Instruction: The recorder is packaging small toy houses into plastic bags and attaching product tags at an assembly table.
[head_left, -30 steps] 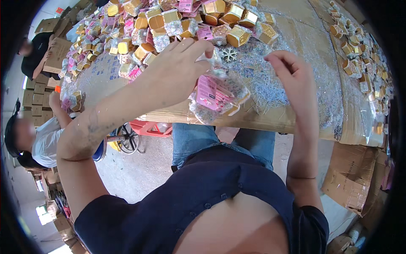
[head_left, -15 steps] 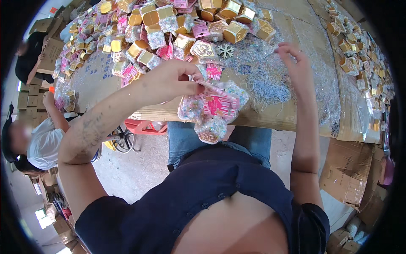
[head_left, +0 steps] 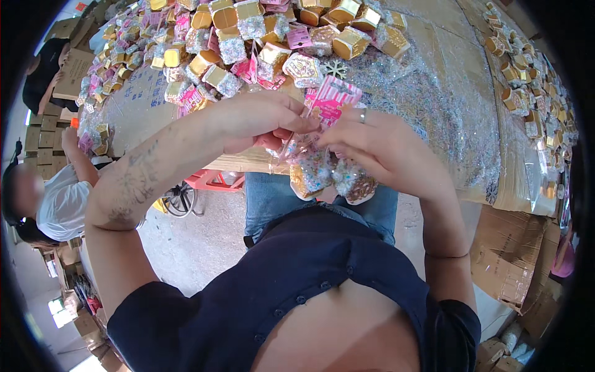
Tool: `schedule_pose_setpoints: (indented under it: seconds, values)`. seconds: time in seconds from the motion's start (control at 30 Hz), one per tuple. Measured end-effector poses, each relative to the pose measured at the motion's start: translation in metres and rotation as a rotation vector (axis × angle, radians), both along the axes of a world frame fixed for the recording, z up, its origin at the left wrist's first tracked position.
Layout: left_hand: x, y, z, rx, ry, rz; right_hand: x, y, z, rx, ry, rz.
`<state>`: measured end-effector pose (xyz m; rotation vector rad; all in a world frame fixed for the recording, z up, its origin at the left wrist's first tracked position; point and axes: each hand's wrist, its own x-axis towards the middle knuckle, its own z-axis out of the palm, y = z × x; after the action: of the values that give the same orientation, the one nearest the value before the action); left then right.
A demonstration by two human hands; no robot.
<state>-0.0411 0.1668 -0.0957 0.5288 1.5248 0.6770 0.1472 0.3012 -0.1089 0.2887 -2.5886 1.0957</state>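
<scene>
In front of my chest, over the table's near edge, both hands meet at a pink-and-white striped card tag [head_left: 338, 98]. My left hand [head_left: 263, 121] is closed, its thumb and finger pinching at the tag's lower left edge. My right hand [head_left: 384, 146], with a ring on one finger, is closed too, fingertips together beside the left ones; what lies between them is hidden. Below the hands hangs a bunch of glittery, bead-covered ornaments [head_left: 319, 177] with white-edged brown and gold faces. Their upper parts are covered by my fingers.
A big heap of gold and glittery ornaments [head_left: 245, 31] covers the far left of the cardboard-topped table [head_left: 133, 139]. A silver snowflake [head_left: 333, 68] lies near it. Loose glitter [head_left: 446, 105] spreads at right, before another ornament pile [head_left: 527, 80]. Two people are at left.
My right hand has come down and left from above the glitter to meet my left hand at the tag. The tag now stands up, and the ornaments have turned and hang below it.
</scene>
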Motion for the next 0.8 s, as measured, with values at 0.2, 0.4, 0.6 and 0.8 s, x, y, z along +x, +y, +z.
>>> schedule_pose_setpoints:
  seconds: [0.2,0.4,0.6,0.8]
  values:
    - [0.002,-0.001,-0.008,0.122,0.1,-0.154,-0.001,-0.005,-0.012,0.171,0.022,-0.128]
    - [0.002,0.002,-0.005,0.138,0.076,-0.142,0.0,-0.011,-0.019,0.203,0.094,-0.2]
    - [-0.008,0.005,-0.015,0.137,0.052,-0.12,0.005,-0.012,-0.026,0.117,0.079,-0.23]
    - [-0.005,0.005,-0.008,0.121,0.127,-0.134,0.007,-0.011,-0.017,0.04,0.1,-0.189]
